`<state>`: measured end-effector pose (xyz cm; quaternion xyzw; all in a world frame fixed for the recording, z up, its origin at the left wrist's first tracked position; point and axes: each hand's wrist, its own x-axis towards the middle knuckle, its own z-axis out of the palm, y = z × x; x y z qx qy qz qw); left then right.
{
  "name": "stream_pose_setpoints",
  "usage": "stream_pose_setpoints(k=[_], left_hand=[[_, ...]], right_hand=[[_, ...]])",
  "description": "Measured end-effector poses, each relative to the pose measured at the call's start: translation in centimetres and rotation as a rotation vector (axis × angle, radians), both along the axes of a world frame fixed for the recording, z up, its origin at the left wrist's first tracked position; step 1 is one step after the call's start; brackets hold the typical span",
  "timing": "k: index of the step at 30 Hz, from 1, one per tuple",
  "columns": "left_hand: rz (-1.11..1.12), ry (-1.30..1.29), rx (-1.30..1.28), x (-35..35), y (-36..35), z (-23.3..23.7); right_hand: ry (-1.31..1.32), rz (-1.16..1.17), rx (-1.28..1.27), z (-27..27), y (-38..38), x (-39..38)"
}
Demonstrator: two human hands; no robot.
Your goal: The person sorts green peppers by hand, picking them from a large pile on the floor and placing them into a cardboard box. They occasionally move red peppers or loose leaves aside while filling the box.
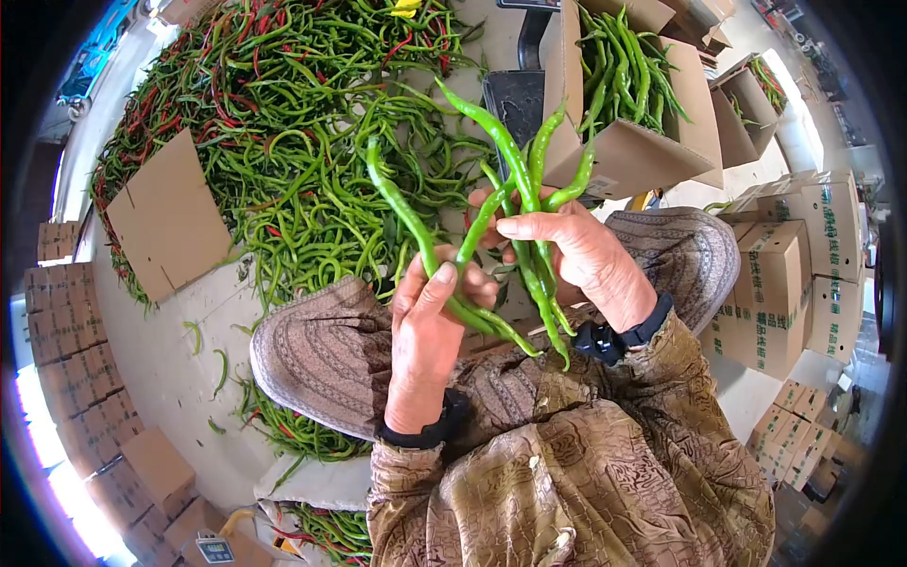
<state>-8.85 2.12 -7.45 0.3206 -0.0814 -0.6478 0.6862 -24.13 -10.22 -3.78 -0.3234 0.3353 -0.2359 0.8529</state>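
Observation:
Thumb and fingers of my left hand (425,307) are closed on a couple of long green chili peppers (401,206). Several more green chili peppers (510,142) form a loose bunch in my right hand (590,250), the thumb pressed across them. Both hands are close together above my lap, and one pepper reaches from the left hand toward the right-hand bunch. The fingertips behind the peppers are partly hidden. Beyond the hands spreads a large heap of green chilies (312,161) with red ones mixed in.
An open cardboard box (652,151) of green chilies is at upper right, beside a black scale platform (515,104). A flat cardboard piece (170,217) lies on the heap's left side. Stacked cartons stand at right (770,293) and left (71,321). Loose peppers lie on the floor (179,378).

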Motion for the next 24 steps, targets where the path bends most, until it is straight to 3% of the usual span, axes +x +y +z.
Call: stream_pose_setpoints(k=[6,11,13,15,17,22,24], left_hand=[[-0.175,0.035,0.047,0.1,-0.5,0.1],[-0.189,0.111,-0.012,0.3,-1.2,-0.7],[-0.094,0.0,0.161,-0.4,-1.3,-0.1],[-0.169,-0.423,0.191,-1.1,-1.3,0.0],[-0.067,-0.495,0.089,-2.5,-1.9,-0.6],[-0.075,-0.449,0.139,-2.3,-1.9,-0.8],[-0.085,-0.588,0.196,-1.9,-1.6,-0.5]], right_hand=[[0.001,-0.024,0.017,-1.5,-1.5,-0.4],[-0.076,-0.048,0.078,-2.2,-1.7,0.0],[-0.101,-0.054,0.08,-2.5,-1.6,0.3],[-0.128,-0.07,0.066,-3.0,-1.4,0.7],[-0.088,-0.057,0.001,-3.0,-0.9,1.2],[-0.194,0.009,-0.099,-2.3,-0.7,1.0],[-0.172,0.03,-0.131,-2.1,-0.8,0.8]])
